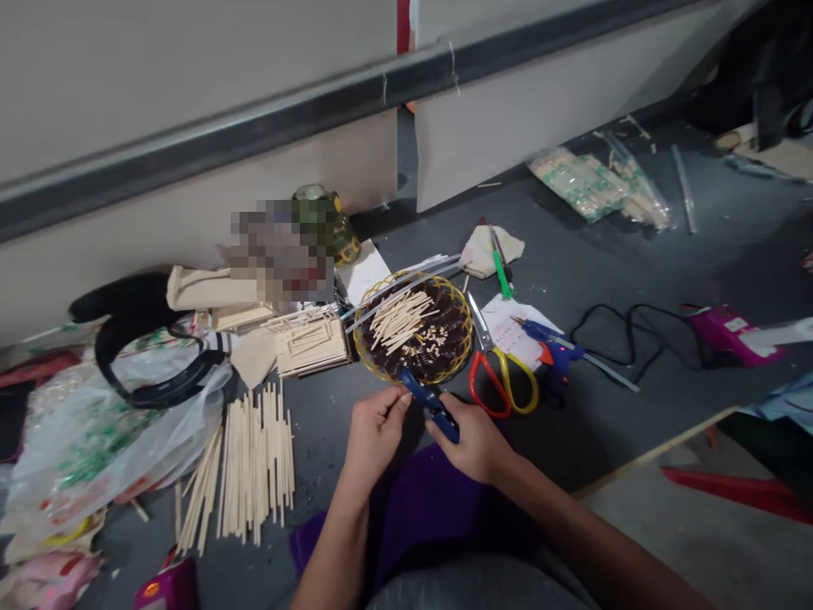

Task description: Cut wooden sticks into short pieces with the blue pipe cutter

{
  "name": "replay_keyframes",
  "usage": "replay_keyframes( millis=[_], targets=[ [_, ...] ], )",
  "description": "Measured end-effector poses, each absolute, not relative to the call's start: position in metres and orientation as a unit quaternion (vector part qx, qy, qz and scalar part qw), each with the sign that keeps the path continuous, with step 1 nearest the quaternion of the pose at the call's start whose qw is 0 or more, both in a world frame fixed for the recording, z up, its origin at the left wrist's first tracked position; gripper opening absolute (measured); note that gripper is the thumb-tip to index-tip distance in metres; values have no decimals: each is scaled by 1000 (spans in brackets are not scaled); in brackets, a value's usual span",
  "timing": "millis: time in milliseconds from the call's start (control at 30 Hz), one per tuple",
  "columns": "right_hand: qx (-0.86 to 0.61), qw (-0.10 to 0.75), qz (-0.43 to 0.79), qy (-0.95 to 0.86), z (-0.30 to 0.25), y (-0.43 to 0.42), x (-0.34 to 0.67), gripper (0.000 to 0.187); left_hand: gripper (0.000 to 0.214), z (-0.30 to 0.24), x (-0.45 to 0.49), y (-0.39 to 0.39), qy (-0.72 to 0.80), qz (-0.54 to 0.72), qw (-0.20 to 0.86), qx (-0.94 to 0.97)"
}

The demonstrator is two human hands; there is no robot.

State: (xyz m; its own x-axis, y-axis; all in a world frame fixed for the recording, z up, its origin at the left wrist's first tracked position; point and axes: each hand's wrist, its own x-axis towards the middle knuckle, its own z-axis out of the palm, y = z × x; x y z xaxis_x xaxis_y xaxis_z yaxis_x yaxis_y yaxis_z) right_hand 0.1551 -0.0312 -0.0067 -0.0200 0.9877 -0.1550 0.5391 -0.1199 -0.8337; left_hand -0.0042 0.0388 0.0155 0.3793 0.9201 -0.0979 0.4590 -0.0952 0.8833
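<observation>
My right hand is wrapped round a dark blue hand cutter, whose head reaches over the near rim of a round woven basket. My left hand is closed in a pinch close beside the cutter's head; whatever is between its fingertips is too small to make out. Short wooden sticks lie in the basket, with tiny cut bits of stick beside them. Just right of the basket rest scissors with one red and one yellow handle.
Long wooden sticks lie at the left, below a stack of stick frames. A blue glue gun with a black cord is to the right. Plastic bags and a black headband-like strap crowd the far left. A wall panel stands behind.
</observation>
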Motion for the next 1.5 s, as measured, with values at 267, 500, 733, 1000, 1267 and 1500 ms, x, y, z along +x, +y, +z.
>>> replay_keyframes(
  millis=[267, 500, 733, 1000, 1267, 1500],
  targets=[
    [-631, 276, 392, -609, -14, -26, 154, 4, 27, 1, -4, 41, 505, 264, 470, 674],
    [-629, 301, 336, -633, -28, -27, 154, 6, 27, -1, -3, 40, 508, 262, 450, 686],
    [-626, 304, 368, -616, -24, -26, 153, 10, 28, -4, -7, 38, 524, 227, 448, 687],
    [-637, 332, 447, -534, -5, -41, 160, 6, 20, 4, -13, 42, 501, 326, 411, 688],
    [-603, 412, 524, -438, 2, -57, 161, 13, 19, -3, -3, 31, 469, 292, 389, 737],
    [-632, 399, 477, -462, 13, -69, 166, 23, 18, 6, -11, 12, 515, 293, 375, 713]
  ],
)
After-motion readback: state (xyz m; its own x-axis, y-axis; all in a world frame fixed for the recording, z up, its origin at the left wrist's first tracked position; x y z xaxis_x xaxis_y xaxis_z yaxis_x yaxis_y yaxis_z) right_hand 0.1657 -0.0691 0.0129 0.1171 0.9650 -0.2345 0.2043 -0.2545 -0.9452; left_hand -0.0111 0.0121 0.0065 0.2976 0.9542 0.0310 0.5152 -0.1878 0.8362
